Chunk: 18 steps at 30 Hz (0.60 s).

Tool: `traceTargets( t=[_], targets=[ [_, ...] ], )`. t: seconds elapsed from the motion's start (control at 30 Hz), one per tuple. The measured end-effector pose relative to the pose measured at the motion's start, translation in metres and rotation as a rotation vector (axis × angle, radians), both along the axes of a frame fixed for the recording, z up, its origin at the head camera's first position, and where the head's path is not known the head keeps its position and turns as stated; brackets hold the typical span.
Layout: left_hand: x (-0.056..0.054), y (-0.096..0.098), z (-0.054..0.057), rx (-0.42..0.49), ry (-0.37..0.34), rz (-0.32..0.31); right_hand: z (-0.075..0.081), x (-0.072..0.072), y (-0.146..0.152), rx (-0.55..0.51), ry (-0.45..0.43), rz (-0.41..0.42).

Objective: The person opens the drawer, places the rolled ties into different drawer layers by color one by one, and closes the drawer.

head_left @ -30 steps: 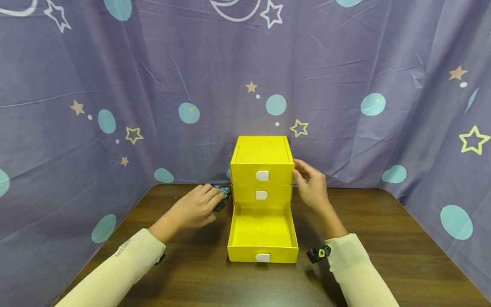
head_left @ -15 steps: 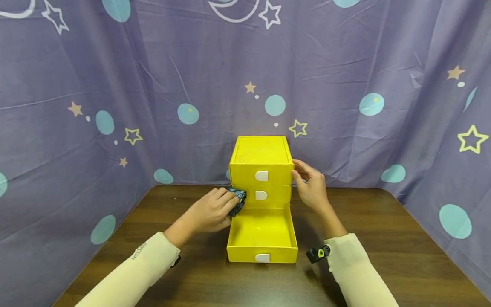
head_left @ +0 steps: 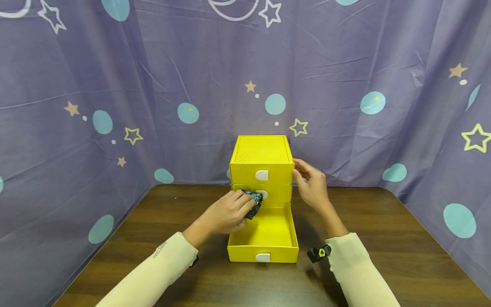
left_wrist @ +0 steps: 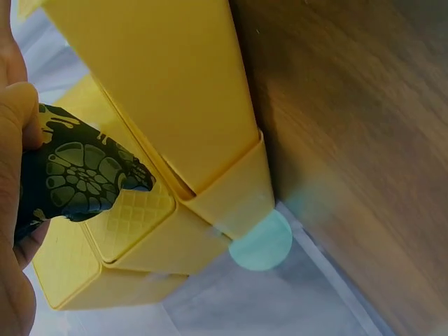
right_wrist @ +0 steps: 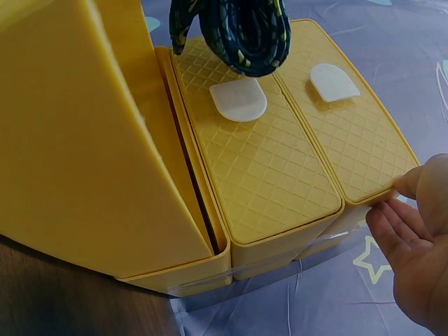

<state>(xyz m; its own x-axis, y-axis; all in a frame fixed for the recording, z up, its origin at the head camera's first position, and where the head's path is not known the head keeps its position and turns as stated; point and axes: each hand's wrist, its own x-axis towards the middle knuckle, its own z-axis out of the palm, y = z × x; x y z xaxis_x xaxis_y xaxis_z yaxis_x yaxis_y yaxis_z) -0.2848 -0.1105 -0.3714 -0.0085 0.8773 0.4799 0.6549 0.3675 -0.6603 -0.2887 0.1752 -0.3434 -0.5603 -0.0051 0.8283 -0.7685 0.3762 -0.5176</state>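
A yellow three-drawer cabinet (head_left: 262, 149) stands on the table, its bottom drawer (head_left: 264, 230) pulled out and the upper two closed. My left hand (head_left: 227, 212) pinches a folded dark blue patterned cloth (head_left: 254, 205) over the rear left part of that drawer, overlapping the middle drawer's front in the head view. Seen from the right wrist, the cloth (right_wrist: 246, 35) shows rolled layers near the middle drawer's white handle (right_wrist: 239, 99). My right hand (head_left: 311, 186) grips the cabinet's right front edge at the top drawer, thumb at the front and fingers along the side.
The brown wooden table (head_left: 368, 238) carries the cabinet near its back edge. Behind and on both sides hangs a purple curtain (head_left: 326, 55) with stars and dots. A black strap device (head_left: 318, 253) sits at the right wrist.
My left hand has moved right with the cloth, from beside the cabinet to over the pulled-out bottom drawer. My right hand has stayed at the cabinet's edge.
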Motion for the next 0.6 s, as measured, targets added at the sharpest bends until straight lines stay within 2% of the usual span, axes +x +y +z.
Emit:
traceTargets(
  t=[0.27, 0.6],
  targets=[
    [-0.005, 0.012, -0.013, 0.004, -0.01, -0.013, 0.0, 0.0, -0.001, 0.005, 0.004, 0.003],
    [-0.004, 0.026, -0.024, -0.051, -0.058, 0.025, -0.001, 0.001, 0.0, 0.001, -0.003, -0.001]
  ],
)
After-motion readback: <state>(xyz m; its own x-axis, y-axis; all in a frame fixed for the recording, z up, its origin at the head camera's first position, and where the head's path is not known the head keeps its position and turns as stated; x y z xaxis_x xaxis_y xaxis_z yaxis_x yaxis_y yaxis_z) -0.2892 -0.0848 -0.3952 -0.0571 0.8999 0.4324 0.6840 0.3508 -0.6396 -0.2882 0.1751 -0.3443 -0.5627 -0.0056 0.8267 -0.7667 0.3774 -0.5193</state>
